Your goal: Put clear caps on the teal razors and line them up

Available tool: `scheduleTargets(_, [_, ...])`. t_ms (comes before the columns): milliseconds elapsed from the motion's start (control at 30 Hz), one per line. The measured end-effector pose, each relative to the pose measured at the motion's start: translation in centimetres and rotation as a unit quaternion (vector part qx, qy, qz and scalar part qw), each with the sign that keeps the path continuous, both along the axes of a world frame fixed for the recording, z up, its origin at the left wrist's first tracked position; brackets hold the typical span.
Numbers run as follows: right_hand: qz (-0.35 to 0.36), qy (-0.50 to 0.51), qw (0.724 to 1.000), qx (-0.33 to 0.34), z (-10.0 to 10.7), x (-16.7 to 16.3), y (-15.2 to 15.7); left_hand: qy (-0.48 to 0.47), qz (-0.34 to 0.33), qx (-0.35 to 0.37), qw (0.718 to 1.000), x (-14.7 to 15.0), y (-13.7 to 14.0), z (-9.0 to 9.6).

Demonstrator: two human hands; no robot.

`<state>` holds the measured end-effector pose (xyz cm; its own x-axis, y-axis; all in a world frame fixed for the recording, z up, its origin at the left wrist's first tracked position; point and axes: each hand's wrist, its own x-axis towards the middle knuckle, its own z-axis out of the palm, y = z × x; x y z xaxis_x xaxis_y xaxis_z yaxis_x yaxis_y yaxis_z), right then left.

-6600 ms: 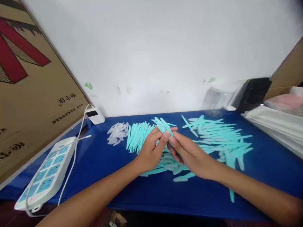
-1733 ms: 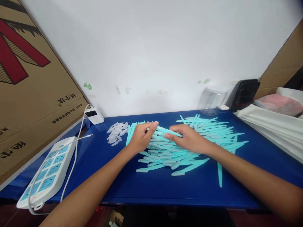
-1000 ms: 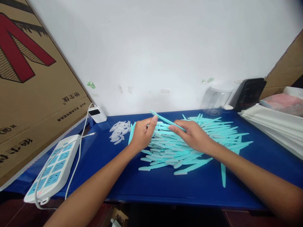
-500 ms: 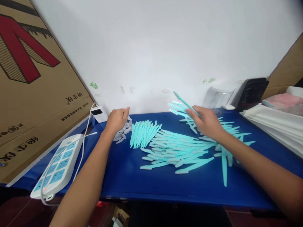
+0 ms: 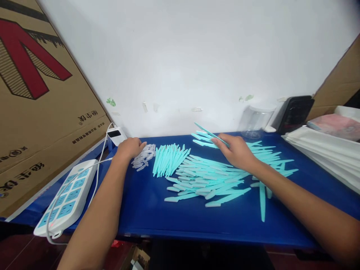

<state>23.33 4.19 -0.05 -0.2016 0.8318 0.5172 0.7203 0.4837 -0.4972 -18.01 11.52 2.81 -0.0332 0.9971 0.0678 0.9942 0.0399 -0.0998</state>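
Observation:
My right hand [image 5: 236, 150] is closed around several turquoise eyebrow razors [image 5: 203, 139], which fan out to the left above the table. My left hand [image 5: 130, 147] has its fingers curled beside a small heap of clear plastic blade caps [image 5: 144, 158]; whatever it may hold is hidden. Right of the caps lies a tight bunch of turquoise razors [image 5: 170, 160], mostly upright in the view. A larger spread of razors with pale ends [image 5: 208, 176] covers the middle. More loose razors [image 5: 271, 159] lie partly behind my right forearm.
The blue table [image 5: 185, 225] runs along a white wall. At left are a white power strip [image 5: 84, 176] with a cable, a small white device [image 5: 116, 135] and a large cardboard box [image 5: 53, 112]. A clear jar [image 5: 256, 122], a black case [image 5: 295, 114] and white trays [image 5: 317, 148] stand right.
My left hand has moved left and down, uncovering more of the caps. My right hand has lowered slightly with the razors still in it.

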Motion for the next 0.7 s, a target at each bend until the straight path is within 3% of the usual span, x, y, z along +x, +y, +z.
scheduleTargets(133, [0.018, 0.007, 1.000, -0.007, 0.1, -0.4, -0.4, -0.045, -0.021, 0.152, 0.987, 2.1, -1.1, 0.9])
scheduleTargets(233, [0.057, 0.010, 0.998, -0.040, 0.3, -0.8, -0.8, -0.199, -0.138, 0.257, 0.936, 5.3, -2.4, 1.0])
scheduleTargets(333, [0.129, 0.012, 0.986, -0.101, 0.7, -1.3, -1.4, -0.366, -0.257, 0.210, 0.869, 9.0, -3.9, 0.1])
scheduleTargets(433, [0.205, 0.018, 0.964, -0.169, 1.1, -1.8, -2.0, -0.427, -0.336, 0.131, 0.829, 11.7, -5.4, -1.0])
scheduleTargets(567, [0.243, 0.022, 0.944, -0.224, 1.3, -2.0, -2.3, -0.398, -0.384, 0.089, 0.828, 12.8, -6.1, -1.4])
scheduleTargets(700, [0.236, 0.022, 0.946, -0.219, 1.3, -1.4, -1.9, -0.384, -0.342, 0.164, 0.842, 10.5, -5.0, 0.0])
